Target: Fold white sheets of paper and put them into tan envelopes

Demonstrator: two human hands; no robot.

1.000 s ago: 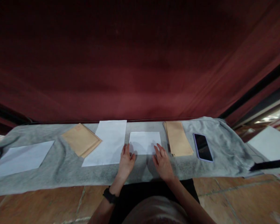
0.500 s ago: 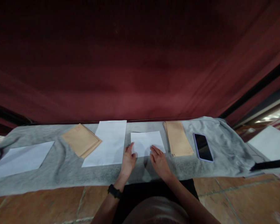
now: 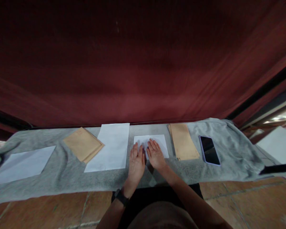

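A small white sheet of paper (image 3: 162, 144), which looks folded, lies flat in front of me on the grey cloth. My left hand (image 3: 136, 160) rests on its left part, palm down with the fingers stretched out. Beside it my right hand (image 3: 155, 155) lies flat on the middle of the paper, fingers extended. Both hands cover much of the sheet's near edge. Left of them is a larger white sheet (image 3: 113, 146), and to the right a stack of brown envelopes (image 3: 184, 141).
More brown envelopes (image 3: 82, 144) overlap the larger sheet's left edge. Another white sheet (image 3: 23, 163) lies at the far left. A phone (image 3: 209, 150) in a purple case is right of the envelope stack. Behind the cloth-covered table (image 3: 69, 181) hangs a dark red curtain (image 3: 143, 79).
Both hands have moved forward onto the small paper and closer together. Their fingers now lie flatter and more stretched out on it.
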